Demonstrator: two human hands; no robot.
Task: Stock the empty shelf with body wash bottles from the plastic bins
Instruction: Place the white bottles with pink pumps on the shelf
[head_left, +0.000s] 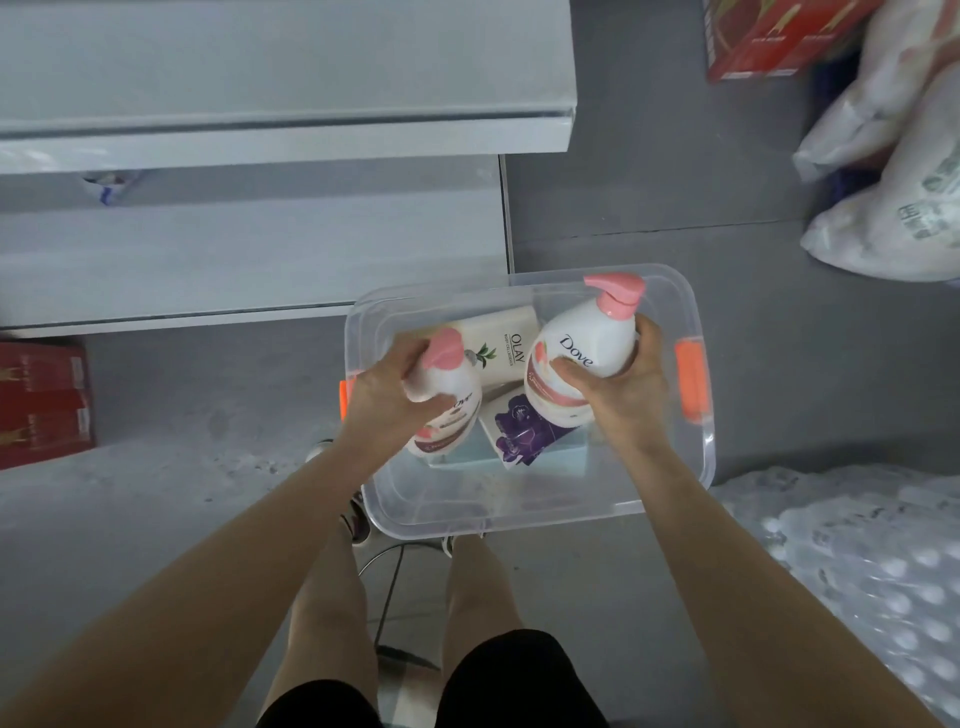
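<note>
A clear plastic bin (540, 512) with orange latches stands on the grey floor in front of me. My left hand (387, 387) grips a white Dove pump bottle (449, 410) near its pink pump, over the bin's left side. My right hand (621, 384) grips a second white Dove bottle (587, 348) with a pink pump, held over the bin's right side. Inside the bin lie a cream Olay bottle (501, 340) and a purple-and-white pack (522, 428) on a pale blue item. The grey shelf boards (249, 249) sit bare at upper left.
Red cartons stand at the left edge (44, 402) and top right (769, 39). White plastic-wrapped packs (893, 156) pile at the right. A shrink-wrapped pack of bottles (872, 577) lies at lower right. My legs and shoes are below the bin.
</note>
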